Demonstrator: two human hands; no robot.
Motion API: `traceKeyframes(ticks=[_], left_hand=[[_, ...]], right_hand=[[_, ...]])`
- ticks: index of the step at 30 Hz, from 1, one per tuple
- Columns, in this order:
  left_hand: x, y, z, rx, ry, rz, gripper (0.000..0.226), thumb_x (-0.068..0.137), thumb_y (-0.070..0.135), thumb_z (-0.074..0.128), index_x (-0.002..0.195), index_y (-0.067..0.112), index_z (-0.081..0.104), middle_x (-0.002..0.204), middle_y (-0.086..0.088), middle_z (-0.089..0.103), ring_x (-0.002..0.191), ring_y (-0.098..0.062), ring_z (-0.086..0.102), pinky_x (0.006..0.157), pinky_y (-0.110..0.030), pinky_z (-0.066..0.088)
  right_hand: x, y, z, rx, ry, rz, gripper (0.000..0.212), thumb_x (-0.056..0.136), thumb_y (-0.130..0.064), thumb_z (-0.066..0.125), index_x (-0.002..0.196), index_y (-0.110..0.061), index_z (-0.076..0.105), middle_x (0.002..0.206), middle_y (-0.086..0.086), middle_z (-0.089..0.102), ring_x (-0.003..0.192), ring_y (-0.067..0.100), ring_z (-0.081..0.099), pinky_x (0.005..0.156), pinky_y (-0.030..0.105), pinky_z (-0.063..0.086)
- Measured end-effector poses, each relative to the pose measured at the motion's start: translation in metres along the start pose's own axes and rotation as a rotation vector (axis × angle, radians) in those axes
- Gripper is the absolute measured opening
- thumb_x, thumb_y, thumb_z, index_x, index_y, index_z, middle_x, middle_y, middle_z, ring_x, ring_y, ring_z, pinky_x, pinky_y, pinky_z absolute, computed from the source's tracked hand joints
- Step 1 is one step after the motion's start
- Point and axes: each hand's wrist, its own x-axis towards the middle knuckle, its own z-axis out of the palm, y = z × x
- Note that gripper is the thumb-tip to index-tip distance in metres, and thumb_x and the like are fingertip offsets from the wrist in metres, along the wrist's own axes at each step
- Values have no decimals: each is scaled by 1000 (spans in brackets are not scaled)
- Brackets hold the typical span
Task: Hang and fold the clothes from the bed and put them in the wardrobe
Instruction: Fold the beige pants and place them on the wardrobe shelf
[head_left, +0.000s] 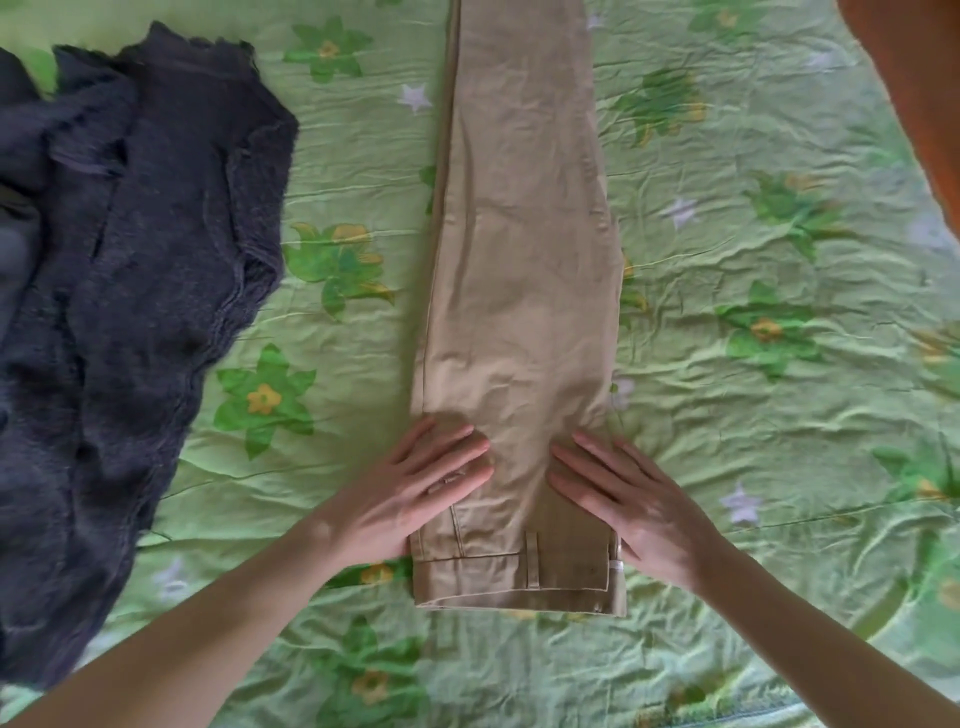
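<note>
Green floral bedsheet (753, 415) fills the view. Dark grey knit garment (156, 234) is heaped at left, cut off by the frame edge. Khaki trousers (519, 260) lie folded lengthwise mid-bed, long axis running away from the person, waistband nearest, hems out of frame. Left hand (415, 488) and right hand (639, 499) lie flat, fingers straight, pressing the trousers just above the waistband, grasping nothing.

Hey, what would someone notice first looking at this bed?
Tan trousers lie lengthwise down the middle of the green flowered bedsheet, with the left hand and right hand pressed flat near the waistband. A dark grey sweater lies crumpled on the left.
</note>
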Motion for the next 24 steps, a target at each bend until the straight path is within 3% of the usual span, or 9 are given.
traceKeyframes(ticks=[6, 9, 12, 14, 15, 17, 20, 22, 24], left_hand=[[-10, 26, -16, -250, 22, -17, 96, 95, 56, 64, 167, 11, 20, 175, -10, 14, 162, -31, 10, 128, -59, 13], [-26, 50, -20, -379, -69, 56, 85, 102, 50, 55, 169, 18, 13, 177, -3, 7, 163, -26, 4, 129, -58, 14], [-41, 69, -17, -503, 40, 21, 76, 101, 28, 64, 166, 24, 25, 173, 11, 21, 161, -12, 16, 131, -38, 17], [-39, 79, -17, -678, 191, -246, 45, 104, 22, 62, 145, 38, 57, 145, 26, 59, 134, 7, 53, 114, -24, 44], [-32, 84, -22, -698, 255, -384, 22, 108, 34, 57, 120, 49, 68, 108, 29, 73, 98, 8, 68, 86, -23, 58], [-17, 85, -27, -733, 426, -609, 26, 103, 67, 44, 96, 53, 66, 68, 20, 65, 53, -3, 58, 51, -25, 44], [3, 81, -28, -1117, 555, -804, 46, 101, 64, 50, 136, 35, 57, 113, 10, 74, 92, -18, 71, 80, -39, 56], [14, 77, -25, -1182, 612, -839, 20, 108, 42, 52, 119, 27, 59, 88, 6, 70, 71, -24, 62, 64, -48, 48], [24, 75, -22, -1142, 641, -853, 14, 109, 32, 49, 100, 22, 56, 65, 8, 53, 52, -16, 44, 49, -50, 36]], right_hand=[[-28, -17, -22, 199, 20, 82, 90, 78, -27, 88, 156, -16, 45, 167, 4, 35, 157, 22, 27, 124, 51, 26], [-52, -24, -28, 262, -24, 43, 82, 80, -27, 87, 153, -19, 50, 162, -4, 44, 154, 14, 33, 124, 46, 27], [-58, -24, -33, 486, 7, 127, 55, 95, -52, 66, 143, -26, 61, 149, -9, 58, 145, -4, 39, 124, 26, 28], [-45, -27, -43, 739, 84, 306, 30, 96, -54, 61, 121, -41, 72, 122, -18, 72, 119, -6, 62, 104, 25, 52], [-38, -28, -45, 812, 106, 387, 14, 94, -43, 64, 104, -48, 72, 100, -24, 74, 95, -7, 68, 83, 20, 58], [-21, -30, -44, 844, 240, 559, 22, 99, -33, 66, 84, -50, 66, 74, -26, 69, 66, -7, 63, 61, 11, 46], [-4, -36, -40, 979, 397, 747, 11, 98, -38, 67, 99, -28, 71, 85, -5, 76, 79, 14, 72, 68, 34, 55], [5, -39, -35, 1029, 418, 867, 27, 100, -48, 64, 99, -21, 67, 80, 8, 73, 74, 30, 70, 63, 46, 55], [13, -38, -27, 969, 419, 983, 36, 98, -56, 61, 88, -21, 59, 64, 8, 64, 56, 28, 59, 48, 40, 48]])
